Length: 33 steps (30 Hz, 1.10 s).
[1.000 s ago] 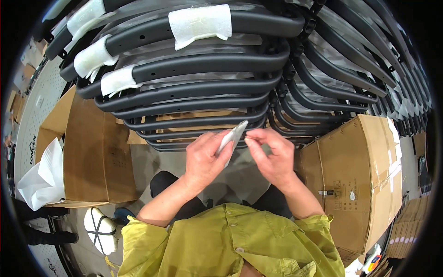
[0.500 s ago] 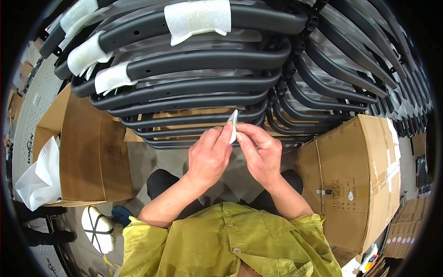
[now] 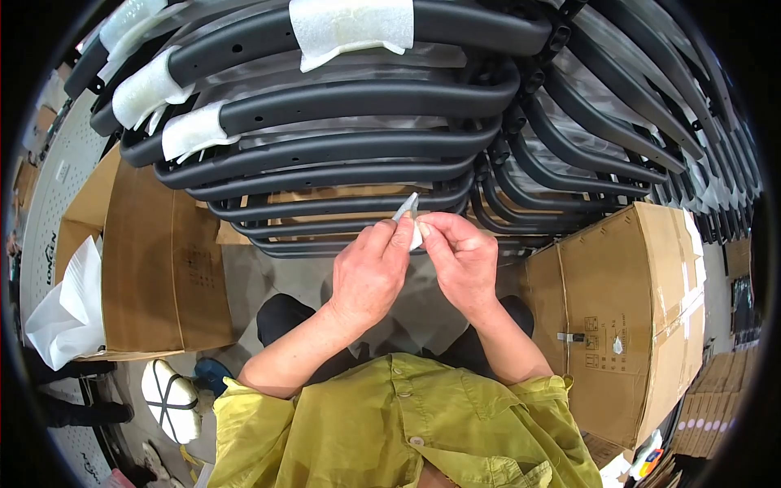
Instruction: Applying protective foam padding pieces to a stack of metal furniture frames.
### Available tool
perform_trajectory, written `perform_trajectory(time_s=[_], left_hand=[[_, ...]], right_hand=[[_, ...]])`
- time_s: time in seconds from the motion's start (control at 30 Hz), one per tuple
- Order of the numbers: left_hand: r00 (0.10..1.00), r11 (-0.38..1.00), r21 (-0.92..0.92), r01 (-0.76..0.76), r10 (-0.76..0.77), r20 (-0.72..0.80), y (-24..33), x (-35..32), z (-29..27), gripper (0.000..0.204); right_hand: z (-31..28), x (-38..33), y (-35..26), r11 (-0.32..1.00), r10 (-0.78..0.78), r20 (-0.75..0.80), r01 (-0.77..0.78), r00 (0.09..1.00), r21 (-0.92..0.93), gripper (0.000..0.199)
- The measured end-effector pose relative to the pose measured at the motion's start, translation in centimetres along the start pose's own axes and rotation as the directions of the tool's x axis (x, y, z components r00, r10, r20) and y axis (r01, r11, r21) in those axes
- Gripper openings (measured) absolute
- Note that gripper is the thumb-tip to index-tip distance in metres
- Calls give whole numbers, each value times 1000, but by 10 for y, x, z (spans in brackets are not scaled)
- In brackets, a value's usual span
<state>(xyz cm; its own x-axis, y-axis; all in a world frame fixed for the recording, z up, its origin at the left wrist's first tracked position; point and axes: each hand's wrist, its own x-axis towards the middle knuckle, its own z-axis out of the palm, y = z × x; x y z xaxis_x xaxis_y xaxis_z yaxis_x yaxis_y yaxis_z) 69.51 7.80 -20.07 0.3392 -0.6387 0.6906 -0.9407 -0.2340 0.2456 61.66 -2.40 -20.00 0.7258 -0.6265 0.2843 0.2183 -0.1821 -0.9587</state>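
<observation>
A small white sheet (image 3: 416, 237), folded or bent, is pinched between my two hands at the middle of the view; its exact kind is not clear. My left hand (image 3: 370, 272) is closed on its left side, with a pointed end sticking up past the fingers. The thumb and forefinger of my right hand (image 3: 462, 260) pinch its right edge. Just beyond my hands stands a stack of black curved tube frames (image 3: 358, 154). White foam wraps (image 3: 351, 31) cover parts of the upper tubes.
An open cardboard box (image 3: 167, 260) with a white foam sheet (image 3: 69, 305) hanging out stands at the left. A taped cardboard box (image 3: 602, 325) is at the right. A white strapped cushion (image 3: 169, 403) lies on the floor at lower left, near another person's dark-clothed legs (image 3: 81, 398).
My right fingers have shifted slightly on the white sheet, and its visible shape has changed a little. The view has moved slightly. Both hands keep their pinch.
</observation>
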Motion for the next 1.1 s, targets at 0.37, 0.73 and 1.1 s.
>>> perform_trajectory(time_s=[0.37,0.73,1.1], left_hand=[[960,882,-381,277,-238,148,2,-3,-2,33],[905,760,-492,424,-341,253,2,2,-9,29],[986,961,-230,154,-135,98,3,0,-8,37]], right_hand=[[-3,6,5,848,-254,68,256,965,-463,3],[-7,3,-13,844,-229,132,264,964,-467,9],[-9,1,-17,862,-223,133,259,966,-435,9]])
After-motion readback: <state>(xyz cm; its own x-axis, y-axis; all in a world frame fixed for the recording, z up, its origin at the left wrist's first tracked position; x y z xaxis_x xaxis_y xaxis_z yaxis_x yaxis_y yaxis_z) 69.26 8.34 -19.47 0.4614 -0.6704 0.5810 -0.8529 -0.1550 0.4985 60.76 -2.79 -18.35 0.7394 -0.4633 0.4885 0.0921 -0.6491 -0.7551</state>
